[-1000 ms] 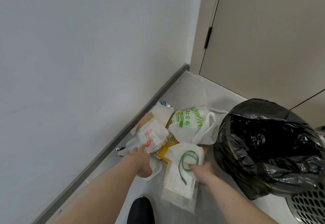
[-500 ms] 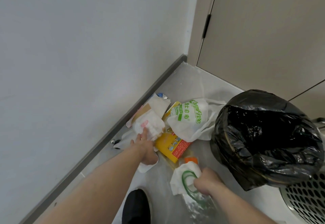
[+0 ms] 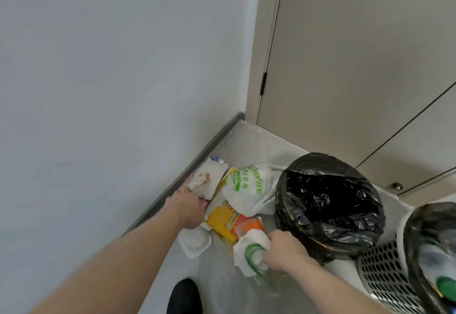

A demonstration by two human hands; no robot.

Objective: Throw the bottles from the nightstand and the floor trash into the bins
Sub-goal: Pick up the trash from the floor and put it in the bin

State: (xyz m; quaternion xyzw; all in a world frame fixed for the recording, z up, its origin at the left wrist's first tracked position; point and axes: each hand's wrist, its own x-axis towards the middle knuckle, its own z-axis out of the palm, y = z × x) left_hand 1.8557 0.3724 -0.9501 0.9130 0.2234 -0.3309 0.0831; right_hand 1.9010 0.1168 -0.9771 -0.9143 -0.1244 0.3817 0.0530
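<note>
Head view: a pile of trash lies on the grey floor in the corner where the pale wall meets a beige door, close along the dark baseboard.

The left hand reaches into the pile at the baseboard side. Its fingers are curled round the near end of a white paper wrapper with brown stains, which lies nearest the wall; the fingertips themselves are hidden behind the hand.

Just beside the wrapper, toward the bin, sits a white plastic bag with green lettering, touching the black-lined bin. In front of the bag lies a yellow carton, partly under it, and an orange piece rests at the carton's near corner. A white plastic lid lies flat on the floor just below the left wrist.

The right hand is closed in a fist round a crumpled white bag with a green loop print, held just beside the base of the black-lined bin; clear plastic film trails from it toward the floor.

At the right edge stands a second bin, a perforated metal one with a dark liner, holding a green cap inside. A black shoe shows at the bottom edge.
</note>
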